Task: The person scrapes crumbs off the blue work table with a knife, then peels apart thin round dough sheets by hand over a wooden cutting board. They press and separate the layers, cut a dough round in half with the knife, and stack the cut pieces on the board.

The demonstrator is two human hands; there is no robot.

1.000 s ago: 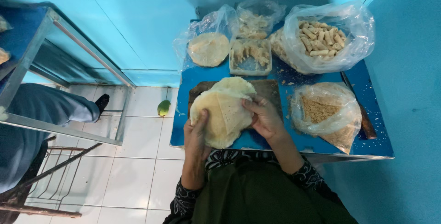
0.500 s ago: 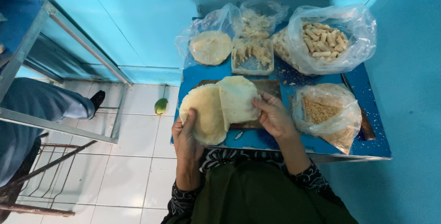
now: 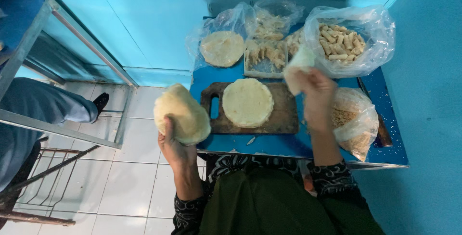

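Observation:
My left hand (image 3: 174, 146) holds a stack of round pale dough wrappers (image 3: 182, 114) out past the left edge of the small blue table (image 3: 269, 143). One wrapper (image 3: 247, 102) lies flat on the brown wooden cutting board (image 3: 284, 119) in front of me. Raised above the board's right end, my right hand (image 3: 315, 93) grips a folded pale wrapper piece (image 3: 299, 66).
At the back of the table stand plastic bags: one with round wrappers (image 3: 222, 48), one with rolled pieces (image 3: 340, 43), and a clear tray of rolls (image 3: 265, 57). A bag of crumbs (image 3: 355, 122) sits at the right. Another person's grey-trousered leg (image 3: 43, 110) is beside a metal rack (image 3: 62, 71), left.
My left hand carried the wrapper stack off the board to the left. One wrapper stayed flat on the board. My right hand lifted up and right with a folded piece.

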